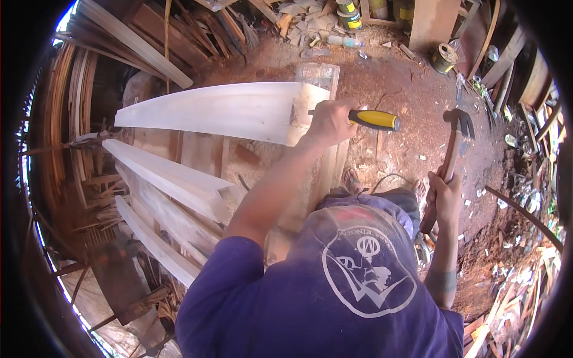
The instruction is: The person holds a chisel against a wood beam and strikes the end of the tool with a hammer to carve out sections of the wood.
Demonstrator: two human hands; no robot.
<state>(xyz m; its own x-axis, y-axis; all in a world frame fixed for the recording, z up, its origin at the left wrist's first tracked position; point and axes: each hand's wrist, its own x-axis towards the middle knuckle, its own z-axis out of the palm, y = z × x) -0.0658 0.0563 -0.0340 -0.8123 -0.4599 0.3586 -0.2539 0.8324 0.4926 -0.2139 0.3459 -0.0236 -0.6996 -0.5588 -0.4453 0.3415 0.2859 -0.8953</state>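
Observation:
My left hand (331, 122) is closed around a chisel with a yellow and black handle (377, 119), held sideways at the right end of a long pale board (209, 110); its blade is mostly hidden by my fingers. My right hand (444, 197) grips the wooden handle of a claw hammer (458, 124), raised to the right of the board, its head apart from the chisel. A wooden beam (317, 74) runs under the board's end. More pale boards (167, 173) lie to the left, below the first one.
Stacked planks (131, 42) and timber line the left and upper left. Behind the work are tins (351, 18), a round can (443, 58), a plastic bottle (344, 42) and wood scraps. A thin stick (525, 215) angles in at the right over the littered dirt floor (489, 170).

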